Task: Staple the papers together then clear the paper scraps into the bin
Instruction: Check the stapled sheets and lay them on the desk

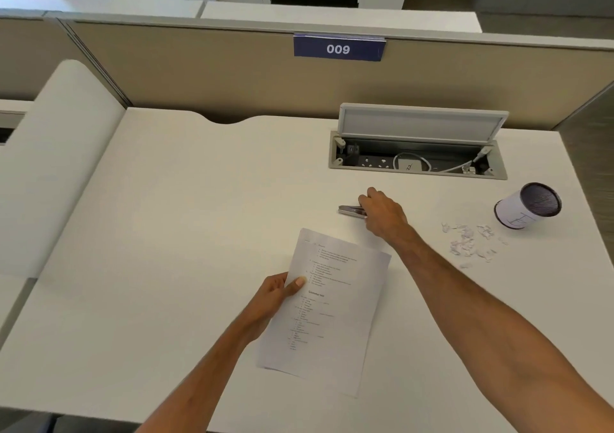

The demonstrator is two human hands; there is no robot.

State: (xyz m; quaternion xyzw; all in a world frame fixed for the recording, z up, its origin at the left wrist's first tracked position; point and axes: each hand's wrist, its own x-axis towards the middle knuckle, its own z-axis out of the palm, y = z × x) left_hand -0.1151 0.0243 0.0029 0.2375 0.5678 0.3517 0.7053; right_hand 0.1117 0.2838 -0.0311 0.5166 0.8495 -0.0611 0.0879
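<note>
Printed white papers point(335, 309) lie tilted on the white desk point(172, 233), pinched at their left edge by my left hand point(277, 296), thumb on top. A metal stapler point(349, 210) lies on the desk beyond the papers. My right hand point(382, 215) covers its right end with fingers curled over it; I cannot tell if it is lifted. Small white paper scraps point(468, 241) are scattered at the right. Behind them stands a small white cylindrical bin point(526, 205) with a dark rim, its mouth open.
An open cable tray point(417, 163) with sockets and cords is sunk into the desk behind the stapler, its lid point(422, 122) raised. A beige partition point(232, 77) with a blue "009" label point(339, 49) borders the desk's far side. A white side panel point(56, 167) stands at the left.
</note>
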